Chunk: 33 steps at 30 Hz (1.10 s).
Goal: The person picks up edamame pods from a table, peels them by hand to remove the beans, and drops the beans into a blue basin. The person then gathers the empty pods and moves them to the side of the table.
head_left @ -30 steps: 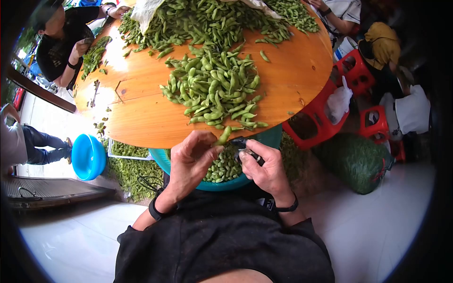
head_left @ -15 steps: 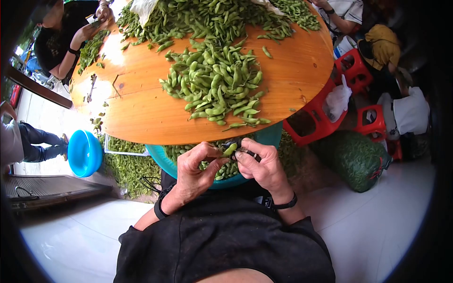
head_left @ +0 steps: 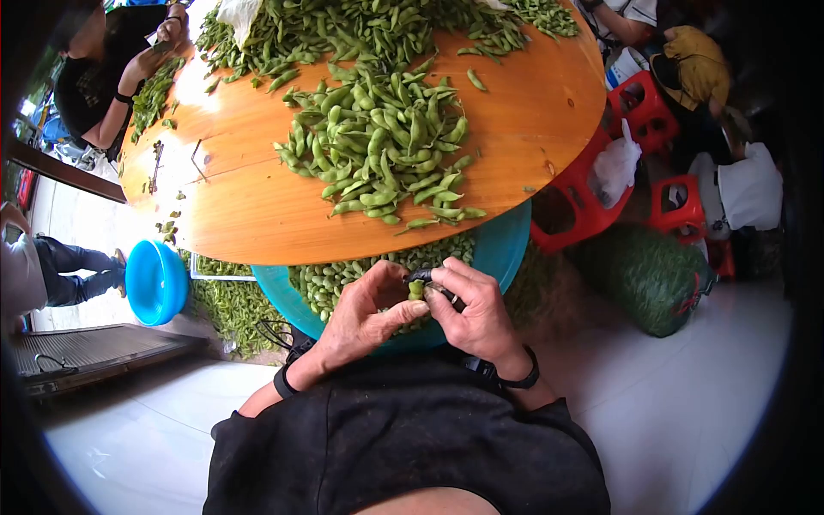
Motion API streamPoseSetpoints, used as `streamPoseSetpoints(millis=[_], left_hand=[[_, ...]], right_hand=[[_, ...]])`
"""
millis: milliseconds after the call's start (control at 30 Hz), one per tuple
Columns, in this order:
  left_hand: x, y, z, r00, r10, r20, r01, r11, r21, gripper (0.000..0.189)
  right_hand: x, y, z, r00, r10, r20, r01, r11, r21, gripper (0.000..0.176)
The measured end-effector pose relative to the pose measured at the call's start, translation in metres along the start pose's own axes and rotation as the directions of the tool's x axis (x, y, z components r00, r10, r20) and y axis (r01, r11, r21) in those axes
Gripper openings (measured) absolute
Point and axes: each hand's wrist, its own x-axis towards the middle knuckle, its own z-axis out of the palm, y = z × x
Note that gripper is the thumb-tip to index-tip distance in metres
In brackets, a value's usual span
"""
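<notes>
Pinched in the thumb and fingers of my left hand (head_left: 367, 307) is a green edamame pod (head_left: 417, 290). My right hand (head_left: 474, 311) is closed on a small black tool (head_left: 448, 296), mostly hidden by the fingers, at the pod. Its exact kind does not show. Both hands are over a blue-green basin (head_left: 502, 249) partly under the table edge. Inside the basin lie many trimmed-looking green pods (head_left: 335, 279). Beyond my hands, a heap of edamame pods (head_left: 378, 142) rests on the wooden table (head_left: 257, 232).
A bright blue basin (head_left: 156, 283) stands on the floor at left, near loose pods (head_left: 227, 305). Red stools (head_left: 571, 215) and a full green net sack (head_left: 648, 283) are on the right. Another person (head_left: 107, 81) handles greens at the table's left; others are at the edges.
The pod between my hands has turned from slanted to more upright, with the black tool now across its upper end. My view has shifted slightly, showing more of the basin.
</notes>
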Motion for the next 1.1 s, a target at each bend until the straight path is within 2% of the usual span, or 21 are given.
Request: streamPoseSetpoints(millis=[33, 67, 100, 167, 200, 233, 267, 300, 333, 367, 400, 433, 467, 500, 533, 767, 833, 900, 967, 1033, 1100], left_hand=[[-0.002, 0.003, 0.002, 0.991, 0.123, -0.056, -0.098, 0.941, 0.324, 0.037], [-0.004, 0.011, 0.003, 0.996, 0.059, -0.067, -0.025, 0.906, 0.422, 0.044], [-0.004, 0.013, 0.002, 0.996, 0.058, -0.070, -0.023, 0.906, 0.424, 0.044], [-0.002, 0.016, 0.001, 0.993, 0.080, -0.090, -0.007, 0.785, 0.619, 0.039], [-0.001, 0.017, 0.000, 0.978, 0.198, -0.059, -0.099, 0.703, 0.704, 0.035], [-0.002, 0.014, 0.000, 0.978, 0.198, -0.059, -0.100, 0.703, 0.704, 0.035], [-0.004, 0.009, 0.000, 0.988, 0.078, -0.131, -0.008, 0.883, 0.470, 0.033], [-0.006, 0.007, 0.000, 0.984, -0.058, -0.167, 0.090, 0.977, 0.191, 0.031], [-0.006, 0.008, -0.001, 0.989, -0.102, -0.108, 0.100, 0.995, -0.023, 0.022], [-0.006, 0.008, -0.001, 0.989, -0.101, -0.109, 0.100, 0.995, -0.020, 0.022], [-0.006, 0.006, -0.001, 0.992, -0.086, -0.089, 0.066, 0.977, -0.203, 0.019], [-0.004, 0.004, -0.001, 0.995, -0.068, -0.070, 0.036, 0.924, -0.380, 0.016], [-0.003, 0.003, -0.001, 0.994, -0.087, -0.059, 0.053, 0.900, -0.432, 0.011], [-0.002, 0.002, -0.001, 0.995, -0.088, -0.052, 0.057, 0.902, -0.427, 0.011], [-0.002, 0.001, 0.000, 0.997, -0.079, -0.019, 0.063, 0.899, -0.434, 0.011], [-0.007, -0.002, -0.008, 0.996, -0.052, 0.077, 0.074, 0.946, -0.315, 0.015], [-0.012, -0.001, -0.009, 0.999, -0.053, 0.002, 0.053, 0.984, -0.169, 0.015], [-0.014, -0.004, -0.010, 1.000, -0.018, -0.006, 0.017, 0.991, -0.133, 0.016], [-0.014, -0.009, -0.011, 0.995, 0.101, -0.019, -0.101, 0.995, -0.014, 0.015], [-0.017, -0.007, -0.014, 0.999, 0.037, -0.011, -0.038, 0.995, -0.090, 0.015], [-0.019, -0.007, -0.015, 1.000, -0.027, -0.002, 0.026, 0.987, -0.160, 0.014]], right_hand=[[-0.001, -0.003, 0.002, 0.997, -0.074, -0.032, 0.068, 0.986, -0.154, 0.019], [-0.002, -0.006, 0.003, 0.996, -0.090, -0.027, 0.082, 0.976, -0.202, 0.019], [-0.002, -0.007, 0.004, 0.996, -0.090, -0.025, 0.084, 0.976, -0.199, 0.019], [-0.001, -0.008, 0.005, 0.995, -0.097, -0.025, 0.088, 0.969, -0.230, 0.018], [-0.001, -0.009, 0.004, 0.995, -0.098, -0.027, 0.089, 0.969, -0.230, 0.018], [-0.001, -0.009, 0.002, 0.997, -0.076, -0.027, 0.070, 0.979, -0.190, 0.017], [-0.002, -0.008, 0.000, 0.998, -0.053, -0.025, 0.049, 0.988, -0.149, 0.016], [-0.003, -0.008, -0.001, 0.998, -0.053, -0.024, 0.049, 0.988, -0.148, 0.016], [-0.005, -0.008, -0.002, 0.995, -0.017, -0.101, 0.006, 0.994, -0.109, 0.016], [-0.007, -0.008, -0.004, 0.984, 0.022, -0.177, -0.034, 0.997, -0.065, 0.016], [-0.012, -0.003, -0.007, 0.978, 0.118, -0.169, -0.119, 0.993, 0.006, 0.015], [-0.016, -0.003, -0.010, 0.977, 0.118, -0.176, -0.118, 0.993, 0.007, 0.015], [-0.021, -0.003, -0.011, 0.955, 0.287, -0.070, -0.254, 0.919, 0.302, 0.016], [-0.023, -0.004, -0.012, 0.909, 0.409, 0.080, -0.382, 0.740, 0.553, 0.016], [-0.022, -0.007, -0.013, 0.905, 0.407, 0.126, -0.398, 0.705, 0.587, 0.019], [-0.016, -0.007, -0.007, 0.938, 0.335, 0.089, -0.320, 0.736, 0.597, 0.018], [-0.017, -0.005, -0.005, 0.919, 0.359, 0.162, -0.377, 0.682, 0.627, 0.017], [-0.017, -0.007, 0.000, 0.917, 0.371, 0.150, -0.379, 0.686, 0.621, 0.016], [-0.017, -0.009, 0.004, 0.915, 0.379, 0.138, -0.380, 0.696, 0.609, 0.015], [-0.016, -0.012, 0.009, 0.927, 0.368, 0.075, -0.341, 0.740, 0.579, 0.014], [-0.015, -0.012, 0.009, 0.925, 0.364, 0.107, -0.354, 0.728, 0.588, 0.015]])
